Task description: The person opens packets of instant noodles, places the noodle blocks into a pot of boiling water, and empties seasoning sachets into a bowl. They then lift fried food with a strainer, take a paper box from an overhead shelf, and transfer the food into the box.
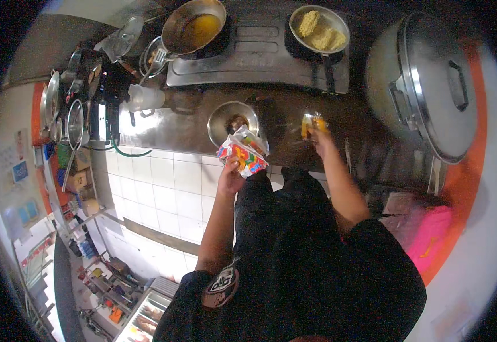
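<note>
My left hand (232, 177) grips a crumpled red-and-white plastic food wrapper (244, 156) that bears writing. The wrapper overlaps the near rim of a round steel bowl (216, 119), in which something dark brown shows. Over the counter to the right, my right hand (320, 136) is closed around small clear-and-yellow packets (312, 124), likely sachets. Beyond it, a frying pan (293, 28) with pale blocks of dried noodles (319, 32) stands on the right burner of a gas stove (257, 64).
A deep pan (171, 30) with yellowish liquid occupies the left burner. Beside the stove are a slotted spatula (158, 57) and a translucent plastic jug (146, 98). A big lidded metal pot (428, 89) stands at right. Sieves and pans (75, 124) hang at left.
</note>
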Demonstrator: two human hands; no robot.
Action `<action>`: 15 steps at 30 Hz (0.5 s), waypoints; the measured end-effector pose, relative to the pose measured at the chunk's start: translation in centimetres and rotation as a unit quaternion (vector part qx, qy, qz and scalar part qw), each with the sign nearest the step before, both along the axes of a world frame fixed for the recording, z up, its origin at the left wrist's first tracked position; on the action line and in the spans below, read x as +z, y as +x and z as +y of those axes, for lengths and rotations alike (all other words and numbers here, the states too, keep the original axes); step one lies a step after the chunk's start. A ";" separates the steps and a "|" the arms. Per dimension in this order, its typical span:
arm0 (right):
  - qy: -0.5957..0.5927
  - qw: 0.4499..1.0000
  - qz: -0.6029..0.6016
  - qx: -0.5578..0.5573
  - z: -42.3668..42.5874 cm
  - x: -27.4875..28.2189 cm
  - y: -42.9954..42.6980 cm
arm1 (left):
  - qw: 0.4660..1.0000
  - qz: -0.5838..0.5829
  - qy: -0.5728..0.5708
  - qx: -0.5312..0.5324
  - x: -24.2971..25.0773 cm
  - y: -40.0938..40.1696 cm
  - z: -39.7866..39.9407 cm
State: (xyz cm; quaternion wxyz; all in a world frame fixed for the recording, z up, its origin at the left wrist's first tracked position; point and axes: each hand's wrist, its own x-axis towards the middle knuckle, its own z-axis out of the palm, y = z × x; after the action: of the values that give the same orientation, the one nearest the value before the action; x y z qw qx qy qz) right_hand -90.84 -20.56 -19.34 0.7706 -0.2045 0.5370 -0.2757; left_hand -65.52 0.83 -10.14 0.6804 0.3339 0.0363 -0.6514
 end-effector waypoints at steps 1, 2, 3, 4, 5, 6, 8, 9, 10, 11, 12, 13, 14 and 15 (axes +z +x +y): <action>0.023 0.997 0.068 0.008 -0.6 1.6 -0.3 | 1.000 0.010 0.018 0.011 -0.8 0.1 0.2; 0.035 0.998 0.054 -0.016 -0.8 4.3 0.5 | 0.999 0.034 0.027 0.019 -1.3 0.2 0.7; 0.031 0.998 0.058 -0.019 -1.0 5.0 -0.2 | 0.999 0.038 0.023 0.016 -1.3 -0.1 0.0; 0.013 1.000 0.018 -0.006 -1.3 5.7 -0.9 | 0.999 0.029 0.033 0.010 -1.2 -0.4 -0.7; -0.005 1.000 -0.022 0.007 -1.5 6.5 -1.5 | 0.999 0.020 0.043 0.004 -1.2 -0.8 -1.4; -0.010 1.000 -0.020 0.009 -1.5 8.3 -1.4 | 0.998 0.022 0.058 0.008 -0.1 -1.3 -1.9; -0.002 0.999 -0.040 -0.021 -1.2 13.4 0.3 | 0.998 0.015 0.054 0.014 -0.1 -1.5 -1.8; -0.008 0.999 -0.041 -0.015 -1.0 15.1 0.8 | 0.998 0.010 0.053 0.011 -0.3 -1.7 -2.0; -0.008 0.998 -0.061 -0.022 -0.8 16.5 1.1 | 0.998 0.002 0.062 0.007 -0.6 -2.0 -2.4; -0.009 0.996 -0.081 -0.027 -0.5 17.9 1.4 | 0.998 0.004 0.058 0.009 -1.1 -2.3 -3.1; -0.015 0.995 -0.099 -0.017 -0.1 20.2 2.2 | 0.999 -0.008 0.048 0.019 -1.6 -2.5 -3.9; -0.020 0.995 -0.096 -0.019 0.5 20.9 2.7 | 0.999 -0.018 0.038 0.023 -0.9 -3.2 -5.2; -0.036 0.994 -0.098 -0.024 1.0 21.4 3.4 | 0.999 -0.014 0.049 0.009 -0.1 -3.8 -5.9; -0.052 0.993 -0.101 -0.027 1.5 21.8 4.4 | 0.999 -0.014 0.045 0.010 0.3 -4.4 -6.4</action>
State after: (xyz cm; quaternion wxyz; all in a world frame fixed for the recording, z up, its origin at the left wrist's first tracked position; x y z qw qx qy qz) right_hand -86.48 -19.05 2.48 0.8015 -0.2008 0.4469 -0.3430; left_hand -69.91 -5.55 -9.87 0.6714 0.3734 0.0593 -0.6374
